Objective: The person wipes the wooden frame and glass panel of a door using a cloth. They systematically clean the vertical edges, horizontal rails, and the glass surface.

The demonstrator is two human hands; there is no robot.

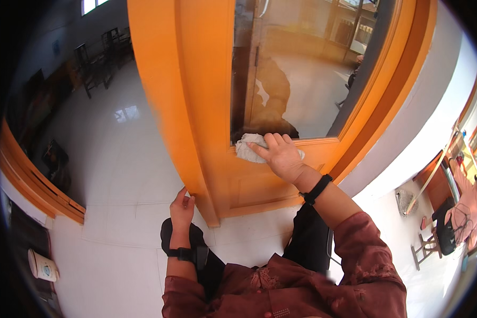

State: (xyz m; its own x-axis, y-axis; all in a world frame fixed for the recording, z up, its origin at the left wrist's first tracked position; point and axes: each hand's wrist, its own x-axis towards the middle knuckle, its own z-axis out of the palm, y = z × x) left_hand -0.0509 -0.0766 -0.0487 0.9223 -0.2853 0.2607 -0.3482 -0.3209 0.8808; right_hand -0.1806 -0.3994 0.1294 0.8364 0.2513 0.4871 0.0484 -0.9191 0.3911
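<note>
A crumpled off-white cloth [247, 150] is under my right hand [280, 155], whose fingers press it on the orange wooden frame at the lower left corner of the glass pane [310, 95]. The pane reflects a dark figure and a courtyard. Below the glass lies a raised orange panel [262, 187]. My left hand [181, 209] is beside the lower left edge of the orange door post [200, 175], its fingertips at that edge and a gap between thumb and forefinger. Nothing shows in it. Black bands circle both my wrists.
Left of the post, a doorway gives onto a dim room with dark chairs [89, 71] on a pale tiled floor. A pale bucket [43, 265] stands at far left. At right, a person [463, 214] sits on a wooden stool [427, 248], near a mop [405, 202].
</note>
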